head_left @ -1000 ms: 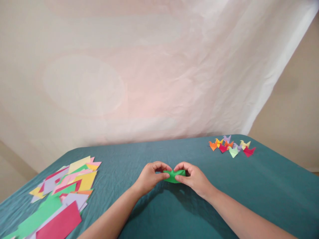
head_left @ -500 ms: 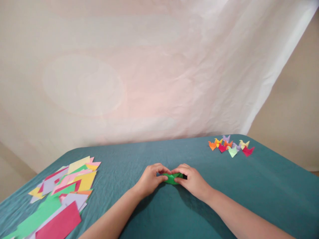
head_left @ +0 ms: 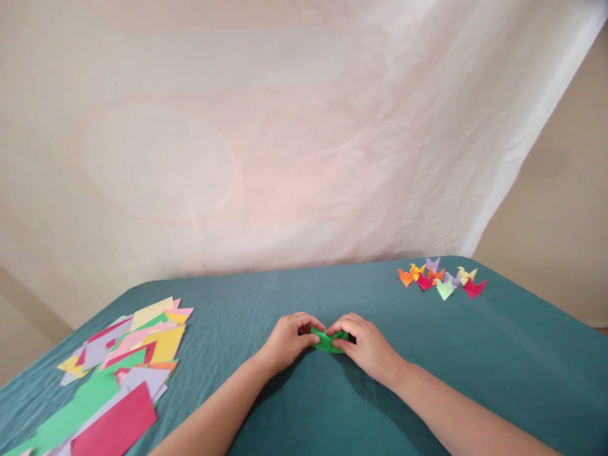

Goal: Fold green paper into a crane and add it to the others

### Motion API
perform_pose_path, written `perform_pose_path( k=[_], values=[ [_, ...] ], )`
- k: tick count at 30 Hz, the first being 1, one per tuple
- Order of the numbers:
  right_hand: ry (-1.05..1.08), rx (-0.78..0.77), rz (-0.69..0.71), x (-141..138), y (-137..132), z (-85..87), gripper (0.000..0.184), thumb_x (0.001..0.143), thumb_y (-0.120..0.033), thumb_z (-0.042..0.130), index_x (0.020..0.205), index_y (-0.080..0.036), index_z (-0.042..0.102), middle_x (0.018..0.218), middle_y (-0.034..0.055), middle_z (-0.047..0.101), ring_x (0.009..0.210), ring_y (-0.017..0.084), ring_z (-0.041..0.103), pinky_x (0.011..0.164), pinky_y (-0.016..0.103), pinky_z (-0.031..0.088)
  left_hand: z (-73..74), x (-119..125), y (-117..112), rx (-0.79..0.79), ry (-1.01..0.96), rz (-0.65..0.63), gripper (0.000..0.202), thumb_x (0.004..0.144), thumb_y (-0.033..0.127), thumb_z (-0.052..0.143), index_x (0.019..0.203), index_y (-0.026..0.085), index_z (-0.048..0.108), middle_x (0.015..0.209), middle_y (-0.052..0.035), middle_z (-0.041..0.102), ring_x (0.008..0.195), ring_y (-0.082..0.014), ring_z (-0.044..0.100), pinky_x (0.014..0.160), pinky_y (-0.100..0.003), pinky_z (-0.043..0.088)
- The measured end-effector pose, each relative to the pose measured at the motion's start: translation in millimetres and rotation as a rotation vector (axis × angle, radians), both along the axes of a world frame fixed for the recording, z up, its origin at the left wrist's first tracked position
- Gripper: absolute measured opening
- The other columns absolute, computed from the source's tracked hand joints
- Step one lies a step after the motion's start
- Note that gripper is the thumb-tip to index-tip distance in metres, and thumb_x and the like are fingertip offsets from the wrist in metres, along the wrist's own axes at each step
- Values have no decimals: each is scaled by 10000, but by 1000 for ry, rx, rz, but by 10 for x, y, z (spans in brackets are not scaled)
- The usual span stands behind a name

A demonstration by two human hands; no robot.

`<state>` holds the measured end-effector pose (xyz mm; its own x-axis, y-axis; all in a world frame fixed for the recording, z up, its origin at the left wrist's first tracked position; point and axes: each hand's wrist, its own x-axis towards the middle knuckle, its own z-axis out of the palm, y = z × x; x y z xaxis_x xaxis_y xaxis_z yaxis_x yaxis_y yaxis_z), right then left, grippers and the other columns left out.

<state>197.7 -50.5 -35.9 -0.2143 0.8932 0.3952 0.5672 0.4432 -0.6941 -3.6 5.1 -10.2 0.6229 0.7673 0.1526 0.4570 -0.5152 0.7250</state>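
A small folded green paper piece (head_left: 327,340) lies low on the teal tablecloth (head_left: 498,361) in the middle of the table. My left hand (head_left: 287,342) pinches its left end with fingers curled. My right hand (head_left: 368,345) pinches its right end, thumb and fingers pressed on the paper. Most of the green paper is hidden between the two hands.
A loose pile of coloured paper sheets (head_left: 114,373) is spread at the front left. A cluster of several small folded paper figures (head_left: 441,278) sits at the far right. A pale wrinkled cloth backdrop (head_left: 285,126) hangs behind the table.
Both hands have lowered the green paper onto the cloth and drawn closer together over it; the paper looks flatter and smaller than a second ago.
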Motion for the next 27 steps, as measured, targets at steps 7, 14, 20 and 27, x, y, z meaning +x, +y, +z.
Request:
perform_pose_path(
  k=[7, 14, 20, 27],
  values=[
    [14, 15, 5, -16, -20, 0, 229, 759, -55, 625, 901, -232, 659, 881, 7, 663, 865, 180, 587, 790, 302, 435, -9, 20, -10, -17, -17, 22, 223, 708, 126, 584, 878, 190, 713, 778, 0, 661, 731, -152, 570, 696, -239, 426],
    [47, -9, 19, -47, -47, 28, 292, 748, -22, 606, 937, -236, 668, 903, 7, 674, 890, 172, 598, 811, 289, 438, -31, 21, -1, -67, -56, 48, 195, 706, 149, 604, 858, 186, 719, 755, 7, 693, 693, -149, 586, 668, -237, 433],
    [111, -100, -57, -47, -59, 76, 248, 739, -91, 638, 940, -232, 670, 908, 6, 684, 866, 175, 615, 790, 288, 440, -61, 44, -7, -142, -114, 48, 208, 729, 165, 591, 910, 150, 695, 811, -24, 725, 713, -155, 640, 676, -237, 476],
    [103, -100, -95, -48, -49, 53, 190, 734, -160, 673, 909, -232, 671, 886, 5, 680, 853, 180, 610, 769, 285, 438, -65, 50, -33, -107, -102, 42, 190, 744, 162, 595, 912, 165, 684, 790, -13, 718, 714, -156, 641, 678, -233, 468]
  ],
)
